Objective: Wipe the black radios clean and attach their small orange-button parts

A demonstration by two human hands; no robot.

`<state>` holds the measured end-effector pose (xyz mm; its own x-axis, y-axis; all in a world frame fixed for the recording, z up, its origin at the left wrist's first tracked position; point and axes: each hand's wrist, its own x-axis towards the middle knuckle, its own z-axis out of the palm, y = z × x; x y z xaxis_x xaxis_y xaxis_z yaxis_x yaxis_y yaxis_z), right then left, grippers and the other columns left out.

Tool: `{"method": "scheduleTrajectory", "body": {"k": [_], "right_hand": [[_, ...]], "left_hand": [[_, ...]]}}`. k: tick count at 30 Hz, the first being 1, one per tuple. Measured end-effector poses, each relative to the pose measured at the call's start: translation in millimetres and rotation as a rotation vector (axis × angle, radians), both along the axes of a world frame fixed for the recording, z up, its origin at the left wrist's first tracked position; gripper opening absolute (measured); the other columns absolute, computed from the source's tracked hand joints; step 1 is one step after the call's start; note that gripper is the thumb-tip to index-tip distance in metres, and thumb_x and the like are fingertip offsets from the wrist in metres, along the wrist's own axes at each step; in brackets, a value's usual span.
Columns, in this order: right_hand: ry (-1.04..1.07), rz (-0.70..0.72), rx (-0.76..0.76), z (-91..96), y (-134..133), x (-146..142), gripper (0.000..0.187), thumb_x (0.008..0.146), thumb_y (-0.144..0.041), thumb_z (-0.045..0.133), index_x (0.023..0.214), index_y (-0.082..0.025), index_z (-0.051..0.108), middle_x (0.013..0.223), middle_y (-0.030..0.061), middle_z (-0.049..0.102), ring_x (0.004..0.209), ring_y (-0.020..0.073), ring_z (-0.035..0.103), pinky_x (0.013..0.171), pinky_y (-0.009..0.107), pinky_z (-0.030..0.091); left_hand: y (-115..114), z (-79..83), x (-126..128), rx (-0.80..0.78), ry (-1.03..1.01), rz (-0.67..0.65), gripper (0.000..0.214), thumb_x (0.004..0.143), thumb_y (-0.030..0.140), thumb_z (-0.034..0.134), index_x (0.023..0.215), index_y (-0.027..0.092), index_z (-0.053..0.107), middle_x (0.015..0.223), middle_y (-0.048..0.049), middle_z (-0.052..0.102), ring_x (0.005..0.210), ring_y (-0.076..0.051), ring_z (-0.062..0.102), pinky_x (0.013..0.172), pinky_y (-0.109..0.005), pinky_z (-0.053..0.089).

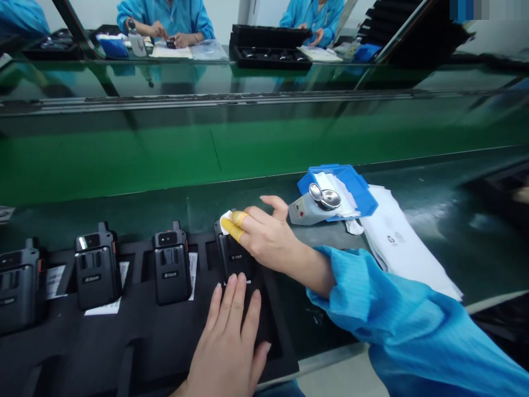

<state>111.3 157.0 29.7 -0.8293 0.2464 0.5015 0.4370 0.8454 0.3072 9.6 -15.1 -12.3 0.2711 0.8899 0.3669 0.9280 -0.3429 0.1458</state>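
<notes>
My right hand [264, 234], with yellow finger cots on two fingers, pinches a small white cloth [226, 219] against the top of a black radio-like device [233, 256] marked Riton. That device stands in the rightmost slot of a black foam tray [165, 331]. My left hand [231, 336] lies flat, fingers stretched out, on the tray just below the device. Three more black devices [171, 267] stand in the tray to the left, with white labels beside them.
A blue bin [355, 187] to the right holds a pump bottle with a metal dish top [322, 197] and white wipes. White sheets [397, 242] lie beside it. A green conveyor [165, 154] runs behind. Across it, people in blue coats work at black trays [268, 47].
</notes>
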Motion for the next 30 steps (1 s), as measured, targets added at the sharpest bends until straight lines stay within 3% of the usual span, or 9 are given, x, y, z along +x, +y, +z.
{"method": "scheduleTrajectory", "body": {"k": [9, 16, 30], "right_hand": [[-0.027, -0.043, 0.006, -3.0, 1, 4, 0.027, 0.091, -0.015, 0.045, 0.079, -0.023, 0.068, 0.078, -0.0034, 0.062, 0.079, 0.0117, 0.047, 0.098, 0.042, 0.013], [0.043, 0.001, 0.014, -3.6, 2, -7, 0.027, 0.090, -0.011, 0.045, 0.082, -0.022, 0.068, 0.075, -0.0041, 0.062, 0.075, 0.0117, 0.047, 0.097, 0.041, 0.013], [0.069, -0.232, -0.056, -10.5, 0, 30, 0.029, 0.087, -0.010, 0.046, 0.068, -0.021, 0.065, 0.075, -0.0018, 0.062, 0.073, 0.0121, 0.047, 0.095, 0.039, 0.015]], "left_hand": [[1, 0.5, 0, 0.001, 0.000, -0.007, 0.048, 0.086, 0.041, 0.046, 0.124, 0.011, 0.051, 0.132, -0.0183, 0.053, 0.127, -0.030, 0.042, 0.102, -0.043, 0.031], [0, 0.6, 0, -0.006, 0.008, -0.010, 0.048, 0.086, 0.041, 0.047, 0.124, 0.012, 0.051, 0.134, -0.0189, 0.050, 0.129, -0.030, 0.040, 0.102, -0.042, 0.032], [1, 0.4, 0, -0.002, 0.019, -0.015, 0.047, 0.087, 0.042, 0.046, 0.123, 0.012, 0.052, 0.133, -0.0188, 0.052, 0.129, -0.030, 0.041, 0.101, -0.041, 0.033]]}}
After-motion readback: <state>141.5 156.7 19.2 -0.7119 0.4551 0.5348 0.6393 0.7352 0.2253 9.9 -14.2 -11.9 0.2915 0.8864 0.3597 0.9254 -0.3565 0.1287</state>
